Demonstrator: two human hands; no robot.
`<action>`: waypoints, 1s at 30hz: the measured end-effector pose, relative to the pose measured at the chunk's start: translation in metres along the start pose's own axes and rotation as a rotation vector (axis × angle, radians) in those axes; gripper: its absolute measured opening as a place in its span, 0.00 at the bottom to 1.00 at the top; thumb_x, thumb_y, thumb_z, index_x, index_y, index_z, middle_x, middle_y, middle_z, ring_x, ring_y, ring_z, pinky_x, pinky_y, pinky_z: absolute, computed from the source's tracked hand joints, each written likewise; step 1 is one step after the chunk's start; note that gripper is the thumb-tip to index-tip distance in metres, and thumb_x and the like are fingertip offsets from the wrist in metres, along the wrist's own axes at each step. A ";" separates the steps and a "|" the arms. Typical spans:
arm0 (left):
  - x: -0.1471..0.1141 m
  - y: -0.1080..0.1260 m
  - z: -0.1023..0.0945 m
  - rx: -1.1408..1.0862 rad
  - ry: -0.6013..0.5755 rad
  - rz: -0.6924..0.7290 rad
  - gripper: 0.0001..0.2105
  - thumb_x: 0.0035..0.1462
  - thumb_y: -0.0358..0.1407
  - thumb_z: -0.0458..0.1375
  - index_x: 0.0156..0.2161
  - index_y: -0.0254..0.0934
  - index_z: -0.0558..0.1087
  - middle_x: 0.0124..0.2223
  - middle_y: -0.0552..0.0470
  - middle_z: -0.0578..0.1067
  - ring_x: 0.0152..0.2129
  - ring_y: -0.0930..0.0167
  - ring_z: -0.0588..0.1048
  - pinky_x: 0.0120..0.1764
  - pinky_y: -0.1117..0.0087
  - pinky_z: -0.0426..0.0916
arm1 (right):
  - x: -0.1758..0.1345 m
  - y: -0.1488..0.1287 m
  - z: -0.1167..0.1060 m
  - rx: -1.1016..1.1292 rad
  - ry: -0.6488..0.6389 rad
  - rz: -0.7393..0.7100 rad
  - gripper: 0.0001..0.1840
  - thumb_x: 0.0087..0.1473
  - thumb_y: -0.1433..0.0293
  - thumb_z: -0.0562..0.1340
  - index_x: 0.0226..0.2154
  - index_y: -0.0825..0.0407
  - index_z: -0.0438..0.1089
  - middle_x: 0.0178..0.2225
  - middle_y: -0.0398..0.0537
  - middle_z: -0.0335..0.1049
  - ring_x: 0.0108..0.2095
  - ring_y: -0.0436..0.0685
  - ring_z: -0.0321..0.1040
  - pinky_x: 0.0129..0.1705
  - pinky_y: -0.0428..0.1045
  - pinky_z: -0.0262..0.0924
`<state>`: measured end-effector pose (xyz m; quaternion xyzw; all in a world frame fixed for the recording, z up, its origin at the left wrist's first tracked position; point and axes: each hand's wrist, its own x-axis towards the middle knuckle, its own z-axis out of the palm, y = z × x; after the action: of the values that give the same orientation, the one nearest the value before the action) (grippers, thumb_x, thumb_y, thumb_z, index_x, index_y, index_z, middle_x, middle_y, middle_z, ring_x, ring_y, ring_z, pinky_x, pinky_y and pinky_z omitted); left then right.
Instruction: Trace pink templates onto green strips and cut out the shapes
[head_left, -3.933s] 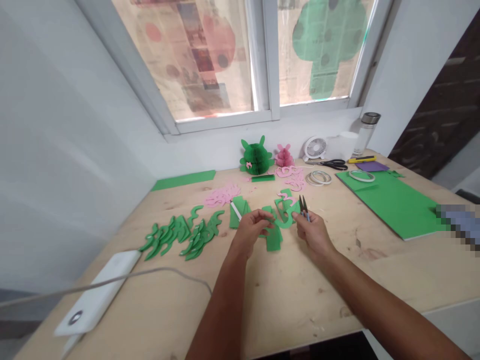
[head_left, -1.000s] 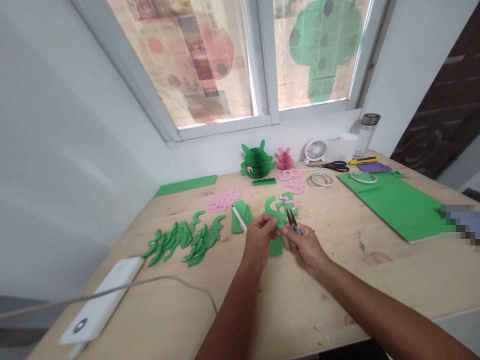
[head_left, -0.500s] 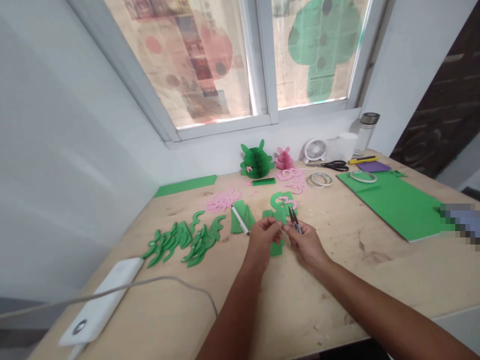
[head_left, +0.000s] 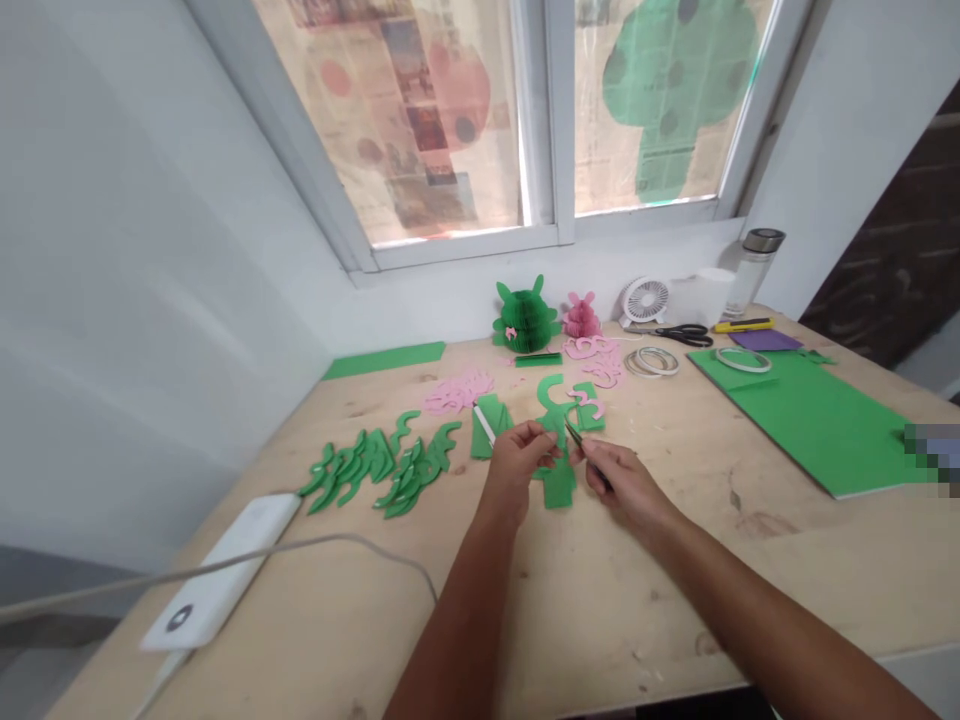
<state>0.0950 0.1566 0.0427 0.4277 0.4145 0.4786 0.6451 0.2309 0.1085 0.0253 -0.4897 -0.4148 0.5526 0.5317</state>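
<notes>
My left hand (head_left: 523, 455) is closed in a pinch above green paper pieces (head_left: 559, 485) on the table. Whatever lies between its fingertips is too small to make out. My right hand (head_left: 619, 475) grips dark, pointed tweezers (head_left: 574, 434), their tips angled up and left beside the left fingertips. Behind the hands lie a curved green cutout (head_left: 551, 390) and a wavy pink cutout (head_left: 587, 403) on a green sheet. A white pen (head_left: 484, 422) rests on folded green paper (head_left: 493, 412), next to my left hand.
Wavy green cutouts (head_left: 416, 470) and pink cutouts (head_left: 459, 391) lie at left. Behind stand a green honeycomb-paper figure (head_left: 527, 320), a pink one (head_left: 582, 318) and a small fan (head_left: 646, 301). Tape rolls (head_left: 652, 361), black scissors (head_left: 686, 335) and a green board (head_left: 817, 430) are rightward. A cable (head_left: 330, 540) crosses a power bank (head_left: 225, 570).
The tweezers have swung from upright against my right hand to slanting left, tips toward the left fingers. My hands have moved slightly apart. The whole view has shifted a little.
</notes>
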 end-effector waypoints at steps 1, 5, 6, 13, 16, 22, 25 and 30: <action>0.000 0.000 -0.001 0.006 -0.013 -0.003 0.12 0.35 0.37 0.66 0.22 0.35 0.66 0.20 0.55 0.71 0.19 0.74 0.70 0.24 0.75 0.63 | 0.000 0.000 0.000 -0.004 -0.015 0.005 0.27 0.46 0.45 0.61 0.27 0.54 0.70 0.11 0.34 0.51 0.12 0.45 0.41 0.15 0.44 0.34; 0.001 0.001 -0.004 0.014 -0.047 -0.024 0.13 0.35 0.38 0.66 0.22 0.35 0.67 0.21 0.54 0.72 0.19 0.74 0.71 0.25 0.73 0.64 | -0.002 -0.001 0.000 -0.008 -0.045 0.019 0.26 0.45 0.46 0.61 0.26 0.53 0.70 0.11 0.34 0.51 0.13 0.45 0.41 0.15 0.44 0.34; 0.001 0.000 -0.004 0.014 -0.052 -0.026 0.13 0.35 0.39 0.66 0.21 0.35 0.67 0.21 0.54 0.72 0.19 0.74 0.71 0.25 0.73 0.64 | -0.002 -0.001 0.001 -0.007 -0.050 0.024 0.26 0.45 0.46 0.62 0.26 0.53 0.70 0.11 0.34 0.52 0.13 0.45 0.41 0.15 0.44 0.34; 0.002 0.000 -0.004 0.017 -0.046 -0.022 0.12 0.36 0.38 0.66 0.20 0.35 0.68 0.19 0.55 0.72 0.18 0.75 0.70 0.25 0.73 0.64 | -0.003 -0.002 0.001 0.003 -0.061 0.066 0.26 0.45 0.46 0.62 0.27 0.54 0.70 0.11 0.34 0.51 0.13 0.44 0.39 0.15 0.44 0.31; 0.004 -0.002 -0.004 0.012 -0.052 -0.010 0.11 0.36 0.38 0.65 0.20 0.35 0.68 0.17 0.55 0.71 0.17 0.75 0.69 0.24 0.73 0.64 | -0.003 -0.003 0.002 -0.005 -0.055 0.071 0.26 0.45 0.45 0.62 0.26 0.54 0.70 0.11 0.34 0.51 0.12 0.44 0.39 0.14 0.43 0.31; 0.007 -0.005 -0.006 0.069 -0.052 0.029 0.09 0.37 0.37 0.64 0.20 0.35 0.69 0.17 0.54 0.71 0.15 0.75 0.68 0.22 0.74 0.62 | -0.005 -0.006 0.004 -0.022 -0.051 0.077 0.26 0.45 0.46 0.63 0.26 0.54 0.70 0.10 0.34 0.51 0.12 0.44 0.40 0.14 0.43 0.32; 0.007 -0.004 -0.007 0.093 -0.061 0.041 0.08 0.39 0.37 0.63 0.20 0.35 0.69 0.17 0.54 0.71 0.15 0.75 0.68 0.22 0.74 0.61 | -0.005 -0.006 0.004 -0.023 -0.055 0.088 0.26 0.45 0.46 0.63 0.26 0.54 0.70 0.10 0.34 0.51 0.12 0.44 0.39 0.14 0.43 0.31; 0.004 0.000 -0.006 0.112 -0.058 0.038 0.08 0.38 0.36 0.62 0.19 0.35 0.69 0.16 0.54 0.71 0.15 0.75 0.67 0.22 0.74 0.61 | -0.005 -0.005 0.005 -0.011 -0.065 0.091 0.26 0.45 0.46 0.63 0.27 0.55 0.70 0.10 0.33 0.51 0.12 0.43 0.38 0.14 0.43 0.31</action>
<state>0.0902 0.1615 0.0410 0.4847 0.4133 0.4543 0.6228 0.2271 0.1043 0.0315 -0.4929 -0.4123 0.5896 0.4893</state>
